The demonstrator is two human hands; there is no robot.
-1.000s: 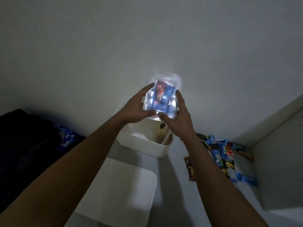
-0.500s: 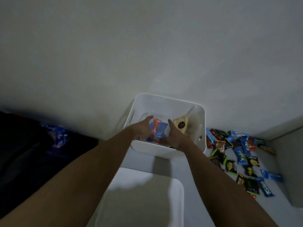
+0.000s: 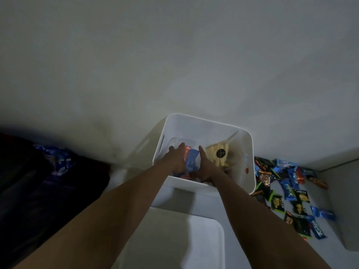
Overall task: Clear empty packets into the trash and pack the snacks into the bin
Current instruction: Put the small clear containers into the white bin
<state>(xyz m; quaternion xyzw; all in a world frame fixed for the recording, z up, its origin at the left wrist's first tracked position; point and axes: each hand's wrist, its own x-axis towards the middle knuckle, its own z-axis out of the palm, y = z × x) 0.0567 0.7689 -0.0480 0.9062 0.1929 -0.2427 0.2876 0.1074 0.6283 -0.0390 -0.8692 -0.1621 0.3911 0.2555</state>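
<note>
1. My left hand (image 3: 175,162) and right hand (image 3: 206,168) reach forward and down into a white bin (image 3: 210,124). They clamp a clear tub (image 3: 179,140) between them, one hand on each long side. My thumbs lie along its top, and my other fingers are hidden.
2. A dark bag (image 3: 42,195) fills the far left of the dim scene, with crumpled blue wrappers (image 3: 57,158) lying on top of it.
3. A flat white panel with rounded corners (image 3: 174,241) lies nearest me, under my forearms.
4. The bin stands open-topped against a pale wall, with slot handles in its left side.
5. Loose snack packets (image 3: 291,193) in blue, black, green and orange are scattered on the floor just to the right of the bin.
6. The tub sits low in the left half of the bin and holds blue and red packets (image 3: 191,160).
7. A pale yellow snack pack (image 3: 219,154) with a round black label leans inside the bin, just to the right of my right hand.
</note>
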